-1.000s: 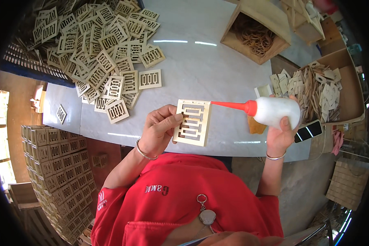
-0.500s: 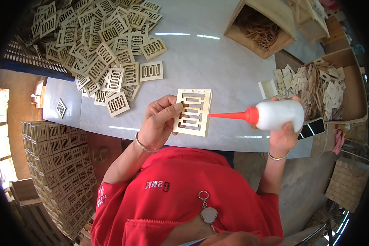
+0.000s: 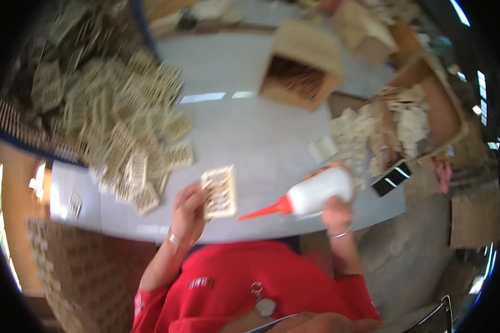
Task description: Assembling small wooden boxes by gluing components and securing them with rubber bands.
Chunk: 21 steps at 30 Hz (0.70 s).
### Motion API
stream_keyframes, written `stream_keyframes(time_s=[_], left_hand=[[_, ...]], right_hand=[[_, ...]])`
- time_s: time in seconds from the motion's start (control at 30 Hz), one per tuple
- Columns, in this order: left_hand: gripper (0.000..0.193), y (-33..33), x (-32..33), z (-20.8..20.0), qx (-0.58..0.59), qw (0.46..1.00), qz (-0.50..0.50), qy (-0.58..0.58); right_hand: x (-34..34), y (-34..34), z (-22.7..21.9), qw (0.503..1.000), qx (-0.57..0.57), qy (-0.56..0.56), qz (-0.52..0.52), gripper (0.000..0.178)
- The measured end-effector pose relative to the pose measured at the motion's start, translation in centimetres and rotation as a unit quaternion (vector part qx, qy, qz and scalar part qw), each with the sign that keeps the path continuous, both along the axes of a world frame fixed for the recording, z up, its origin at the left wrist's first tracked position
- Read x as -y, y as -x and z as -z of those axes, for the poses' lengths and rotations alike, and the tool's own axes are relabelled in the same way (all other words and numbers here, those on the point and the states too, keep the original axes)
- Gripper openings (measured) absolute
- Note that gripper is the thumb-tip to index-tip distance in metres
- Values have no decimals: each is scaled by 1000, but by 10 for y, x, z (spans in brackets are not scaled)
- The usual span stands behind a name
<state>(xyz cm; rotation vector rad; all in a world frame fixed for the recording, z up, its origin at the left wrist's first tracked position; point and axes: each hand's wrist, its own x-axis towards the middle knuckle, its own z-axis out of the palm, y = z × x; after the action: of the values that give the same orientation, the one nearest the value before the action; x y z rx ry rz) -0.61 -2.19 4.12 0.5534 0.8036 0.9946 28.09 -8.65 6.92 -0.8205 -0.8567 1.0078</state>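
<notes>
Pale wooden slotted panel (image 3: 219, 192), long axis roughly upright, is pinched at its left edge by the left hand (image 3: 188, 212) above the table's near edge, while the right hand (image 3: 336, 213), clenched around a white glue bottle (image 3: 318, 192), aims its red nozzle (image 3: 265, 210) leftward just short of the panel's lower right corner.

Heap of slotted wooden pieces (image 3: 116, 127) on pale table (image 3: 250, 139), wooden box (image 3: 301, 72), dark phone (image 3: 391, 178).

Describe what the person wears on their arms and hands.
Both hands are bare, without gloves. The left hand has a thin metallic bangle at the wrist, and the right hand has one too. Short red sleeves end above the elbows, leaving the forearms uncovered.
</notes>
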Motion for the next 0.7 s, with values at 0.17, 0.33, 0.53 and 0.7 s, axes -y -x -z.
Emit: stream_keyframes(time_s=[0.17,0.33,0.53,0.7], left_hand=[[10,4,3,14,-11,999,-40,-17],[9,8,-10,38,-28,999,-9,-39],[14,14,-13,66,-171,983,12,-61],[24,26,-13,97,-445,875,35,-188]], right_hand=[[-1,-13,22,990,-137,-15,-13,67],[7,-23,25,957,-285,27,53,49],[14,-22,26,935,-342,48,82,47],[27,-40,42,933,-345,98,18,56]])
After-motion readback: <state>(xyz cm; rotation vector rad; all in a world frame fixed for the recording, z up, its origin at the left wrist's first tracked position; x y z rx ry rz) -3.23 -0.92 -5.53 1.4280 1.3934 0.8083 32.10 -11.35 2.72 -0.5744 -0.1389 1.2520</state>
